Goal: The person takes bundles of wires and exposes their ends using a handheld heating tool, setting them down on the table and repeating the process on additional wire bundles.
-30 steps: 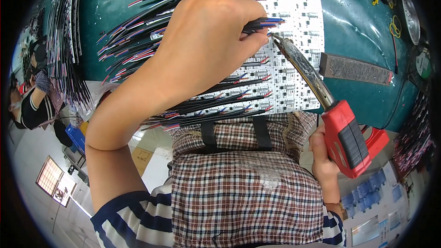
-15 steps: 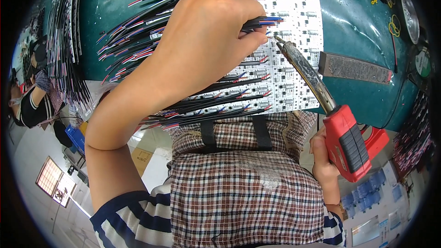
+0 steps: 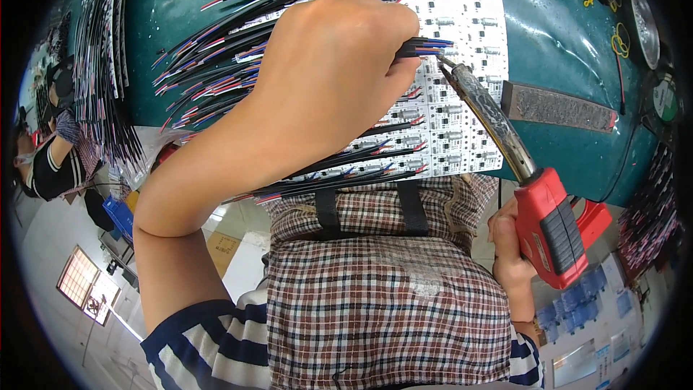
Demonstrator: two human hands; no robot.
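Note:
My left hand (image 3: 346,65) is closed around a bundle of black-sleeved wires (image 3: 426,47), whose blue and other coloured ends stick out to the right past the fingertips. Beneath lies a white circuit board panel (image 3: 469,36) with rows of small components. My right hand (image 3: 511,245) grips a red-handled soldering gun (image 3: 545,224) with a black ribbed side. Its long metal barrel slants up and left, and the tip sits by the wire ends over the board; whether it touches them I cannot tell. More black wires (image 3: 209,50) fan out leftward from the panel's rows.
A dark grey block (image 3: 559,107) lies right of the panel on the green tabletop (image 3: 570,36). A stack of wired boards (image 3: 101,65) stands at far left, near another person's arm (image 3: 54,166). A metal dish (image 3: 644,25) and yellow loops (image 3: 619,42) are at the right.
My left hand has shifted slightly right and down with the wires. The soldering gun has moved a little right and down, its tip staying close to the wire ends.

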